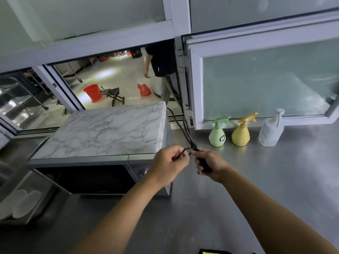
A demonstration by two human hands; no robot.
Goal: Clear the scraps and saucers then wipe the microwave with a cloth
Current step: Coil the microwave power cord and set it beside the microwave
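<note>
The microwave (102, 162) sits on the steel counter (256, 180) at about 9 o'clock from the hands, with a marble-look top and its dark door facing the person. Its black cord (183, 129) runs from behind it, at 12 o'clock, down to both hands. The right hand (209, 164) is wrapped tight around the cord's thick black end, likely the plug. The left hand (170, 162) pinches a loop of the cord. To do this well, I think the hands should keep the cord gathered and lay it away from the door. White saucers (20, 204) wait in a tray at 8 o'clock, partly cut off. No cloth or scraps can be seen. The inside of the microwave is too dark to see.
</note>
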